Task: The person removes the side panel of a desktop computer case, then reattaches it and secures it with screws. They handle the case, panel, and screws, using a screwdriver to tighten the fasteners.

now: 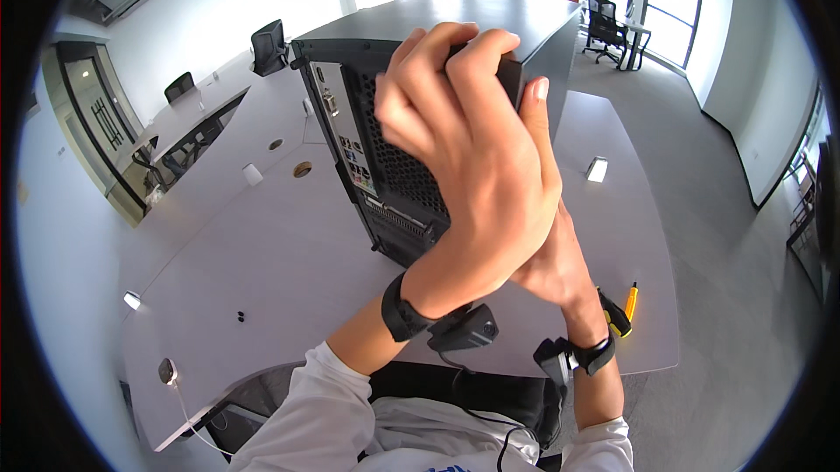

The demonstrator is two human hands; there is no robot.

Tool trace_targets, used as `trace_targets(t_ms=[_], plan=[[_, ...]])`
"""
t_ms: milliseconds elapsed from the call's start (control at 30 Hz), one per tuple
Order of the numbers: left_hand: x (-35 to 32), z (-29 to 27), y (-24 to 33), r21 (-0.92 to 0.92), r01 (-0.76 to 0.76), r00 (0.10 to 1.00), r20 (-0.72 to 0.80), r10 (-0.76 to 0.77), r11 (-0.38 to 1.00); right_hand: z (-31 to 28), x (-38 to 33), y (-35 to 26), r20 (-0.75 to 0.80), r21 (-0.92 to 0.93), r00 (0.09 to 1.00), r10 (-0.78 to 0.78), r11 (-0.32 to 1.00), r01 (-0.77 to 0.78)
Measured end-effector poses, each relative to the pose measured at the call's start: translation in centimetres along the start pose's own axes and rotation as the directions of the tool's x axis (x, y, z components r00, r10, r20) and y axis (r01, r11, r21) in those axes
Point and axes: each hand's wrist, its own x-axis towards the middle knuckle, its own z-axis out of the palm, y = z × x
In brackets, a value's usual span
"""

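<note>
Grey floor (717, 244) beside the right edge of the pale table (262, 253); white wall (236, 17) back left. PC case (437, 10) on the table, rear panel (394, 176) on the near side, wide tabletop to its left, narrower strip right. Left hand (490, 148) gripping its top rear edge, fingers hooked over. Right hand (560, 258) lower, behind left; can't tell its grip. Yellow stick-shaped tool (632, 300) near table's right edge.

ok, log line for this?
left hand: fingers on upper rear corner of black PC tower | right hand: lower, partly hidden, contact unclear | port panel: tower rear, facing wearer
</note>
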Motion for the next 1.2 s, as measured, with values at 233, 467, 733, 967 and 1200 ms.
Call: trace_targets(t_ms=[233,467,733,967,1200], plan=[[-0.2,1.6,0.7,-0.083,0.141,0.983,0.129,-0.129,0.987,-2.0,3.6,3.7,0.039,0.167,0.998,-0.056,0.985,0.049],[0.5,1.7,-3.7,-0.082,-0.03,0.962,0.267,0.051,0.996,-2.1,6.3,4.9,0.028,0.069,0.999,-0.032,0.997,0.03],[-0.2,3.7,-4.9,-0.125,-0.089,0.979,0.172,0.11,0.988,-1.0,6.4,6.9,-0.042,0.079,0.997,-0.068,0.994,0.071],[-0.4,4.9,-5.1,-0.181,-0.077,0.994,0.058,0.088,0.981,1.2,4.9,6.2,-0.106,0.081,0.993,-0.054,0.995,0.062],[-1.0,5.6,-4.5,-0.286,0.001,0.999,0.037,0.01,0.958,4.6,3.9,6.8,-0.233,-0.025,0.97,-0.067,0.998,0.063]])
